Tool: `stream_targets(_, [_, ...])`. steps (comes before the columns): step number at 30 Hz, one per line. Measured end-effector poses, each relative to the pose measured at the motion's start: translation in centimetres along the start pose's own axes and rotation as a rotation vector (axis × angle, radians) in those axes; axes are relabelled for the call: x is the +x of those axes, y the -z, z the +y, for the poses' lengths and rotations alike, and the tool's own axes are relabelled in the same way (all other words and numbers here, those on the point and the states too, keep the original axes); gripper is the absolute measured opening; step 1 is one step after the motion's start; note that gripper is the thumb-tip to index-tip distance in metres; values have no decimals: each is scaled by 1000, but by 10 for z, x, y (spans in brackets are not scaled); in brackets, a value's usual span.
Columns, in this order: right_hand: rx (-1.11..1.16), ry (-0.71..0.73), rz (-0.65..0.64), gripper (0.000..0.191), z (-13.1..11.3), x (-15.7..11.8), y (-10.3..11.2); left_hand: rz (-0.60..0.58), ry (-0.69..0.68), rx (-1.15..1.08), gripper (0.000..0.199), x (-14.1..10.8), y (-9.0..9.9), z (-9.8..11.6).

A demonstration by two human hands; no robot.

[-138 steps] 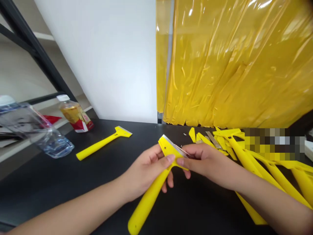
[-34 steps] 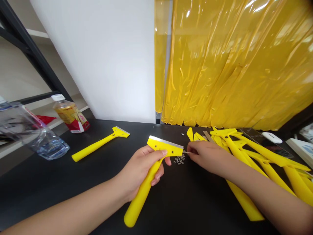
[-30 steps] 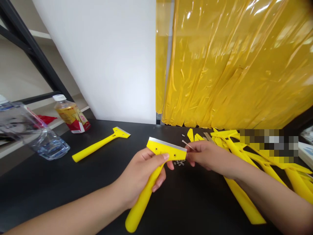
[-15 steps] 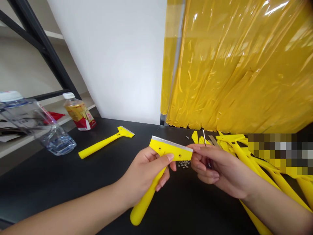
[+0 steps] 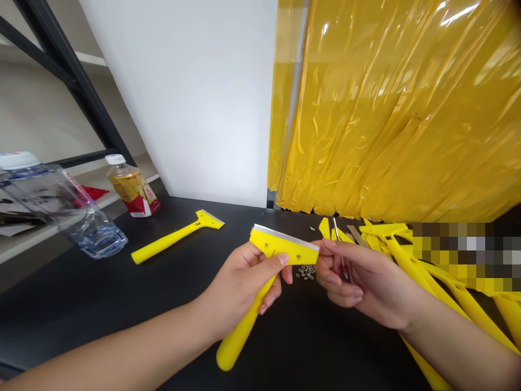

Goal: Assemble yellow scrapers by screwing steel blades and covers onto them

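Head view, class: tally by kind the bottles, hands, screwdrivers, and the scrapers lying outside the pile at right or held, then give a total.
Bottles: 2 (large clear bottle, red-and-gold bottle)
Hands: 2 (left hand, right hand)
Scrapers: 2 (held scraper, lying scraper)
Screwdrivers: 1 (screwdriver in the right hand)
Total: 7

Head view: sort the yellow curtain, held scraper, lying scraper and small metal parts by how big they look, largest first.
1. Yellow curtain
2. Held scraper
3. Lying scraper
4. Small metal parts
The held scraper is nearer the camera, so the two scrapers' real sizes may match.
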State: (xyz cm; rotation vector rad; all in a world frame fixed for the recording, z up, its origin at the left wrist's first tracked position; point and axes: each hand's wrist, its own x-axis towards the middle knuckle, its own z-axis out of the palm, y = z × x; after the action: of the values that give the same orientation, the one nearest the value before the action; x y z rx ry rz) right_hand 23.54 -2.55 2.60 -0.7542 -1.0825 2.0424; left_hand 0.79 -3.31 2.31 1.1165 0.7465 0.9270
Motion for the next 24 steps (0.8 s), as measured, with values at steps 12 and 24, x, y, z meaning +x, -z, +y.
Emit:
stream_targets(12, [-9, -1, 19, 31, 1, 0, 1, -23, -18, 21, 18, 2, 1, 1])
stream_targets(24, [15, -33, 25, 35, 2, -1, 2, -31, 1, 26, 21, 2, 3, 2])
